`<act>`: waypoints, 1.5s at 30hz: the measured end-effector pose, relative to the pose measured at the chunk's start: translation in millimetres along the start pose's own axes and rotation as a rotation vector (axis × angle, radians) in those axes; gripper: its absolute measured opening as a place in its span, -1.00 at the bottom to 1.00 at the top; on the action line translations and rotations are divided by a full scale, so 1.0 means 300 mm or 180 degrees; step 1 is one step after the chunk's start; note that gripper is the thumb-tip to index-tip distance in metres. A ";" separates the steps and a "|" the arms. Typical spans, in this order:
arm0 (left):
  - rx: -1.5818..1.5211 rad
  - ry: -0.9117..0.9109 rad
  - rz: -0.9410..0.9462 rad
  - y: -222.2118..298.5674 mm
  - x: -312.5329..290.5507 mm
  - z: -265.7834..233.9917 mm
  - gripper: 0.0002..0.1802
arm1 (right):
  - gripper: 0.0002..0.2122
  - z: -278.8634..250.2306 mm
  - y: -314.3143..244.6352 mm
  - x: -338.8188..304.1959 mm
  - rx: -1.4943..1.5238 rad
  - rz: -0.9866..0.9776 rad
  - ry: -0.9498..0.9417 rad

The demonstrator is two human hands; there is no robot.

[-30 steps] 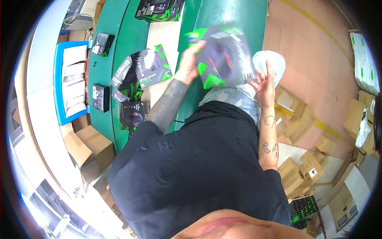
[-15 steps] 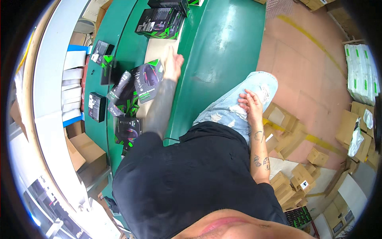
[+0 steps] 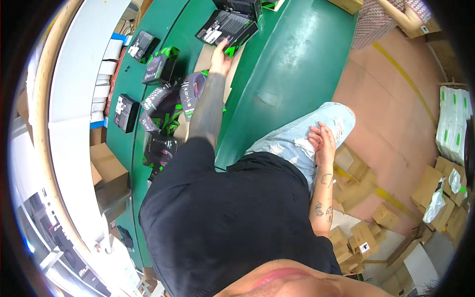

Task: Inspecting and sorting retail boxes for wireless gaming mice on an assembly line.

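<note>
On the green bench, my left hand (image 3: 220, 59) reaches out to a black retail box (image 3: 225, 27) with green accents. The fingers lie over its near edge and grip it; the underside of the hold is hidden. Directly behind stands another black box (image 3: 241, 6). Below my left forearm lies a printed black carton (image 3: 190, 94), partly covered by the arm. A loose heap of black and green packaging (image 3: 166, 111) sits beside it. My right hand (image 3: 322, 141) rests palm up on my thigh in torn light jeans, its fingers loosely spread and holding nothing.
Single black boxes (image 3: 143, 45) and a black-green box (image 3: 161, 65) stand along the bench's left part. Brown cartons (image 3: 358, 237) are piled on the floor at right, near a white wrapped stack (image 3: 452, 123). Another person's arm (image 3: 403, 15) shows at the upper right.
My left hand has moved forward from beside the carton onto the far black box, which is now tilted. The view has shifted, and another person has come in at the upper right.
</note>
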State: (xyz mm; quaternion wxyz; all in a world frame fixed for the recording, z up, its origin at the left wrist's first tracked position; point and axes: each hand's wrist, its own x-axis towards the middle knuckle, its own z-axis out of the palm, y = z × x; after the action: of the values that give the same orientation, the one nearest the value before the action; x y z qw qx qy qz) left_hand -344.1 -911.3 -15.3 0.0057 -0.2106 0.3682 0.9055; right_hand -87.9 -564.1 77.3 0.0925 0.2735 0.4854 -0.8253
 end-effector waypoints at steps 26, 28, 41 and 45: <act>0.1053 -0.3605 0.0475 -0.244 -0.651 0.553 -0.38 | -0.39 0.003 -0.088 -0.053 -0.0212 -0.2110 0.0380; -0.0105 -0.4421 -0.0252 -0.257 -0.560 0.537 -0.22 | -0.42 0.034 -0.109 -0.101 0.0212 -0.1970 0.0243; -0.1464 -0.4393 -0.0951 -0.276 -0.529 0.580 -0.12 | -0.46 0.060 -0.129 -0.103 -0.0222 -0.2028 0.0555; -0.0510 -0.3671 -0.0561 -0.271 -0.664 0.644 -0.32 | -0.47 -0.015 -0.106 -0.077 0.0889 -0.1745 0.0248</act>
State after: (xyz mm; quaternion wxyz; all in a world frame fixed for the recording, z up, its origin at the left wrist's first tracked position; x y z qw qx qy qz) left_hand -221.9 -693.8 131.2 0.2643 0.2863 0.2172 0.8950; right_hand -80.3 -546.6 112.1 -0.1907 0.1738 0.4261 -0.8671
